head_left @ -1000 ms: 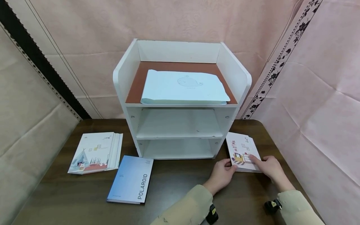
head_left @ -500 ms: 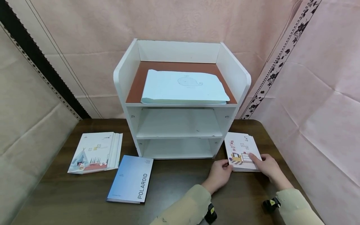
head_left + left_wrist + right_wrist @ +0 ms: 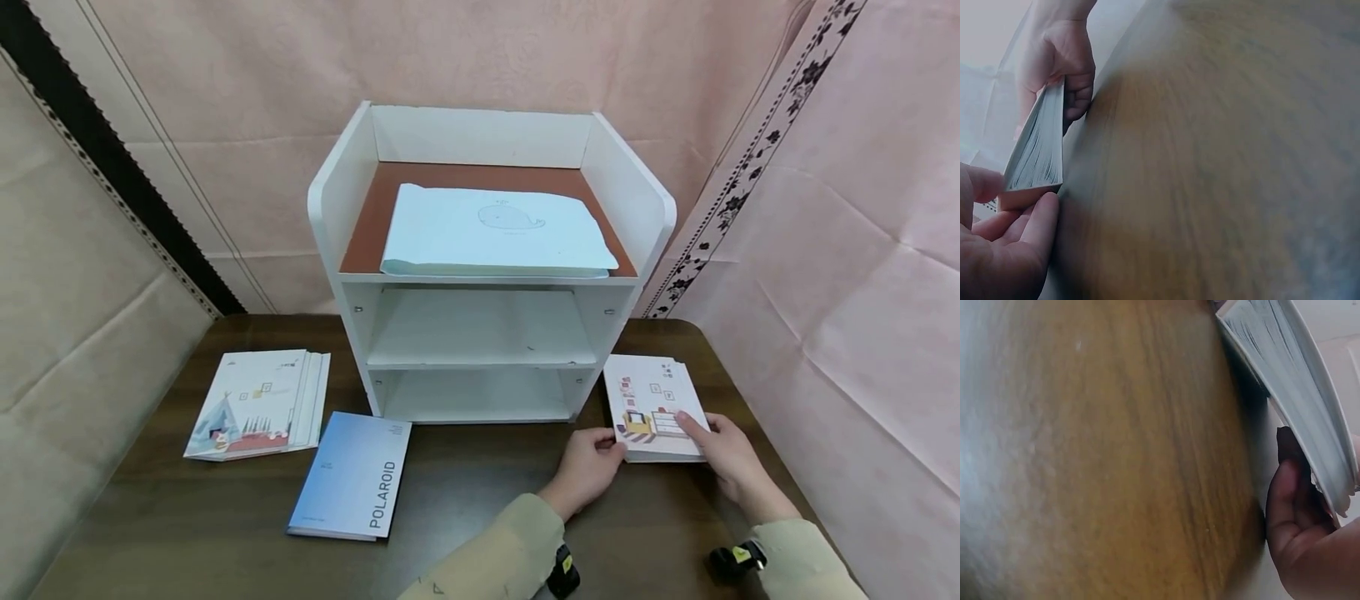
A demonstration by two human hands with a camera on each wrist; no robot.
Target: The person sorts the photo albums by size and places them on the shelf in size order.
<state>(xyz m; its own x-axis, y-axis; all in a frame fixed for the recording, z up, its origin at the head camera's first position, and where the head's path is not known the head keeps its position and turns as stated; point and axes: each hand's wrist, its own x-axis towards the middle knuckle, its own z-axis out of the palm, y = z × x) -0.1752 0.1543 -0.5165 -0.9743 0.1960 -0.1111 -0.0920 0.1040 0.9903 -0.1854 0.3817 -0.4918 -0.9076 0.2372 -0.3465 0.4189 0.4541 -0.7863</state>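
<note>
In the head view, the white book (image 3: 651,390) at four o'clock partly hides the right hand (image 3: 732,460); the edge crops the left sleeve (image 3: 498,554) at six o'clock.

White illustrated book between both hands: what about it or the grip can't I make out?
Head view: fine print on the white illustrated book, too small to read.
Head view: part of the right hand, hidden under the book.
Left wrist view: the left hand, cut off by the left edge.
Right wrist view: part of the book, cut off by the top edge.
</note>
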